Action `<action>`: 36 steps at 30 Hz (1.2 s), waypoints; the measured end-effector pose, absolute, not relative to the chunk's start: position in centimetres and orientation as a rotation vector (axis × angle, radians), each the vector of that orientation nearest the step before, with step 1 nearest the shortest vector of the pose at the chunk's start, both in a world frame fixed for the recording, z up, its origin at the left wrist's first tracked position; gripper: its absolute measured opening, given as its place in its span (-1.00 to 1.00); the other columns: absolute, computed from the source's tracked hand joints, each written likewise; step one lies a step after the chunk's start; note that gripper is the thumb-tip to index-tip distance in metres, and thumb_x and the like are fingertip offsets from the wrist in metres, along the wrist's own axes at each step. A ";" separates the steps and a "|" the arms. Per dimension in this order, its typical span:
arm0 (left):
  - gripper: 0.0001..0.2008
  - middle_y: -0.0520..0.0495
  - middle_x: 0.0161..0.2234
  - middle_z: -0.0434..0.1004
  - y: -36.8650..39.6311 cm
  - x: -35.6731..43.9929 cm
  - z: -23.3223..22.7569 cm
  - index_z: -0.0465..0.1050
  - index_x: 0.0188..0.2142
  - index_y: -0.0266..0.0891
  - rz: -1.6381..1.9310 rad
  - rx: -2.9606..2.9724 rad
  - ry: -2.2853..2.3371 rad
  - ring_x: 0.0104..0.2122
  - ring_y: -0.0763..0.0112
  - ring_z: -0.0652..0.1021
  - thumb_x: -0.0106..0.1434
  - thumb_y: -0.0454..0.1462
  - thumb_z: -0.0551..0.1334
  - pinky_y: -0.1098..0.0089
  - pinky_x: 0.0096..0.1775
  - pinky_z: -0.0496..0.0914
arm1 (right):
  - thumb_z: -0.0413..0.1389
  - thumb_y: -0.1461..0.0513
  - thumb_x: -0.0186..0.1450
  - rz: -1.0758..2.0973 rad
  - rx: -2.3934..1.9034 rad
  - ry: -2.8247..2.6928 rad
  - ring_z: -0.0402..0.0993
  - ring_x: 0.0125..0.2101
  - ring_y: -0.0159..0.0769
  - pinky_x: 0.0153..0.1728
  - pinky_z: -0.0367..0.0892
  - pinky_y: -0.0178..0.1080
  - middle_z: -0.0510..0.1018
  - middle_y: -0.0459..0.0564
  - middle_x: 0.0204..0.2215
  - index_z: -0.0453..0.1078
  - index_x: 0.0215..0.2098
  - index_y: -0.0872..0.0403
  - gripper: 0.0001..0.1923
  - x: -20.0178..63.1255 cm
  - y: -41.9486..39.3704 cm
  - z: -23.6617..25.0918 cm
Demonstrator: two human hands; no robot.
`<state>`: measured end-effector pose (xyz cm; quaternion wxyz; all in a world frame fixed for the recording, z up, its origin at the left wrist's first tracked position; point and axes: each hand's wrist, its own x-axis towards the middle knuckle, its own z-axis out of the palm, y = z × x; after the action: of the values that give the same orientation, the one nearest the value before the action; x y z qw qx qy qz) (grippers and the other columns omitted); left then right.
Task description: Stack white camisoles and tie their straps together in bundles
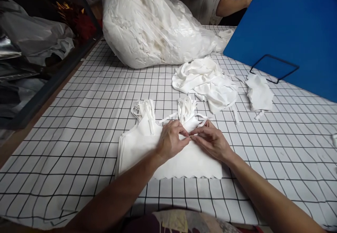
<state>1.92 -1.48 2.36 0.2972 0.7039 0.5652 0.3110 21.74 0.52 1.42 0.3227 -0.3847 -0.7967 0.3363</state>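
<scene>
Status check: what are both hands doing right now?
Left hand and right hand meet fingertip to fingertip, pinching the top edge of the stacked white fabric pieces. Loose white fabric pile lies beyond, apart. Nothing in the way.

A: I've got open checked table (79, 120) out at nine o'clock, a clean lane for my left hand (171, 140).

B: Twelve?

A: Blocked: strap bundles (164, 110) just ahead, the big plastic bag (152, 25) behind. At one, loose white cloth (207, 80); at two, the blue board (289, 25) walls it off. Three's bare grid beyond my right hand (210, 140).
</scene>
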 end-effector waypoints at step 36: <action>-0.93 -0.02 -0.32 0.43 -1.8 2.4 1.5 0.45 -0.43 -0.23 0.814 2.113 1.533 -0.21 0.26 0.42 0.09 -0.35 0.33 0.24 -0.17 0.29 | 0.08 0.26 0.37 0.764 -0.878 -2.453 0.27 -0.38 -0.32 -0.21 0.17 -0.14 0.38 -0.13 -0.47 0.33 -0.30 0.06 -0.93 21.4 1.6 2.9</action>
<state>2.35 -1.75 1.53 0.2019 0.7568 0.5489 0.2917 21.40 1.59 2.92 0.2115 -0.3159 -0.8830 0.2751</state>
